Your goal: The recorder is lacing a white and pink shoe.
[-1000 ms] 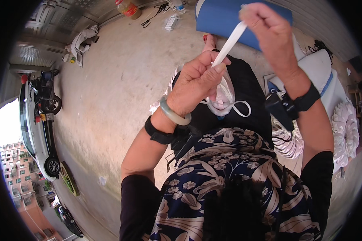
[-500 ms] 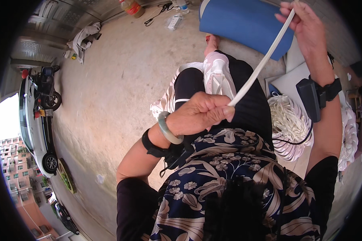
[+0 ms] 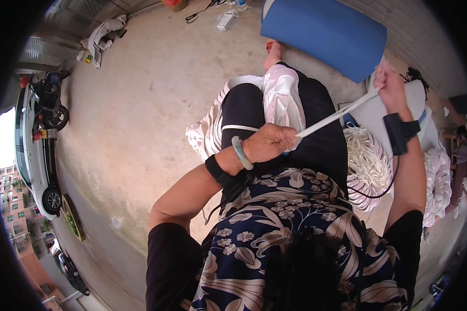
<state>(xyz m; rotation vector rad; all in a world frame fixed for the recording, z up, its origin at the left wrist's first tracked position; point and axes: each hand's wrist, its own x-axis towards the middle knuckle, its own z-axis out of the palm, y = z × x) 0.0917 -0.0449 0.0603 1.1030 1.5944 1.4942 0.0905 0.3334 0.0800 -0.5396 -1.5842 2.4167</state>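
A white flat shoelace is stretched taut across my right thigh. One end runs into my left hand, closed with thumb and finger pinching it beside the shoe. At the upper right, my right hand is closed round the lace's other part, slightly blurred. Between my thighs lies a pink-and-white shoe upper, its toe pointing away from me; my left hand covers its near end. Whether the lace passes through its eyelets I cannot tell. To my right is a bundle of loose white laces on a stack of pink-and-white uppers.
More uppers hang in a row by my left leg. A blue rolled mat lies ahead on the concrete floor. Scissors and a small white box lie farther off. A motorbike and a car stand far left.
My right hand has come down and nearer, so the lace slopes less steeply. My left hand has shifted slightly and still pinches it. The view has tilted a little.
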